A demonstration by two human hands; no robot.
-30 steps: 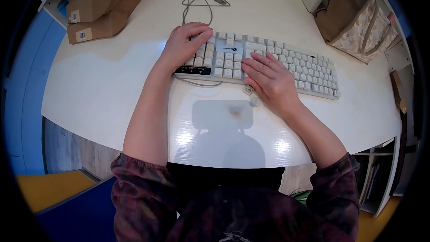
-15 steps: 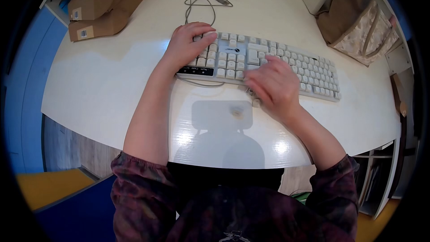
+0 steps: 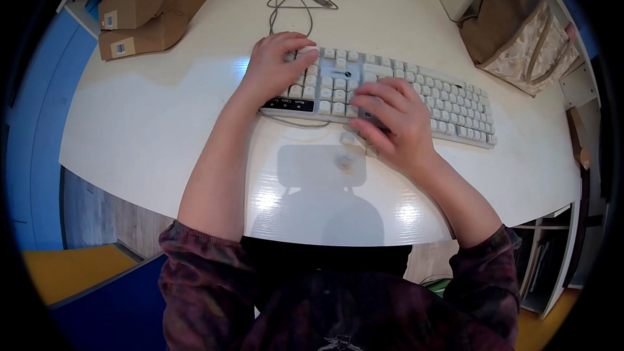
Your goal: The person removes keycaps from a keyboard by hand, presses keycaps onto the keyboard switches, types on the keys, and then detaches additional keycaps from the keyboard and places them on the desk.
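A white keyboard (image 3: 448, 107) lies on the table, turned so that its number pad and indicator strip are at my left. My left hand (image 3: 276, 68) grips the keyboard's left end, thumb over the keys and fingers across the far edge. Over the keyboard's middle, my right hand (image 3: 400, 120) hovers with its fingers apart and nothing visible between them. A dark gap among the keys shows under those fingers. One loose keycap (image 3: 349, 138) rests on the table just in front of the keyboard. Another keycap (image 3: 371, 151) is partly hidden beside my right hand.
Behind the keyboard lies its coiled grey cable (image 3: 302, 0). Folded brown cardboard (image 3: 153, 16) sits at the far left, and a brown and patterned bag (image 3: 520, 32) stands at the far right. The table's near edge (image 3: 331, 244) runs close to my body.
My right hand's fingers have spread from a closer, blurred pose. A loose keycap now shows on the table beside the hand. The keyboard and my left hand have shifted slightly right.
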